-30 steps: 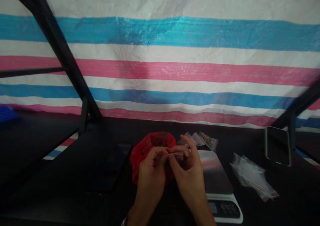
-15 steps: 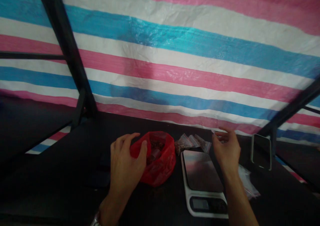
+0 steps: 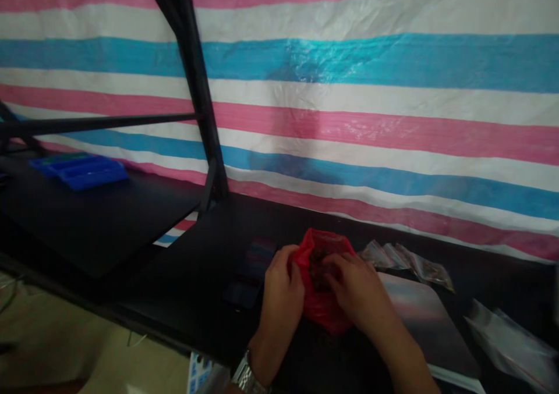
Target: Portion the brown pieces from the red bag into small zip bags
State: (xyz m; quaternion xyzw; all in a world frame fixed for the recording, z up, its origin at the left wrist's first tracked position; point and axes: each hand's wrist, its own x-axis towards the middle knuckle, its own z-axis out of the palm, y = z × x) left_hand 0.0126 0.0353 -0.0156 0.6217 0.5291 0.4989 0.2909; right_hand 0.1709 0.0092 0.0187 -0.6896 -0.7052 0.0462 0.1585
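Observation:
A red plastic bag (image 3: pixel 325 309) stands with its mouth gaping, and small brown bits (image 3: pixel 318 260) show inside. My left hand (image 3: pixel 283 289) pinches the bag's left rim between thumb and fingers. Into the bag's mouth from the right reaches my right hand (image 3: pixel 356 283), its fingers curled together among the brown bits. What those fingertips hold, if anything, is hidden and blurred. Just right of the bag lies a kitchen scale (image 3: pixel 430 318), partly covered by my right forearm. Behind the scale are several small filled zip bags (image 3: pixel 425 266).
Clear flat zip bags (image 3: pixel 509 344) lie right of the scale. A dark flat object (image 3: pixel 242 292) rests left of my left hand. Farther left, a blue tray (image 3: pixel 82 170) sits on another black table (image 3: pixel 109 213). A black metal post (image 3: pixel 198 91) rises before striped sheeting (image 3: pixel 371 126).
My right hand has moved left from beside the small zip bags into the red bag. My left hand has closed on the bag's rim. The view has swung left.

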